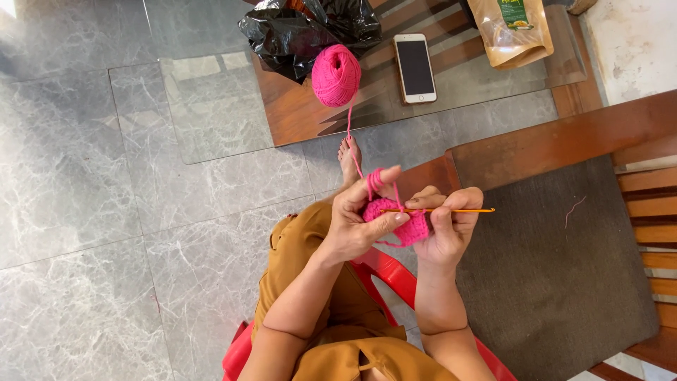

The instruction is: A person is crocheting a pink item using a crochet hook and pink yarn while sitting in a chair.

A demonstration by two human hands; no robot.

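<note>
My left hand [356, 219] pinches a small pink crocheted piece [411, 227], with pink yarn wound around its raised index finger. My right hand [450, 222] grips a thin orange crochet hook [469, 210], whose tip goes into the piece between the two hands. The strand [350, 134] runs up from my finger to a pink yarn ball [336, 74] resting on the glass table [211, 120].
On the glass table lie a black plastic bag [296, 28], a white smartphone [415, 68] and a brown paper pouch [511, 32]. I sit on a red plastic chair [388, 271]. A wooden bench with a dark grey cushion [557, 268] stands at the right. A bare foot [348, 159] rests on the grey marble floor.
</note>
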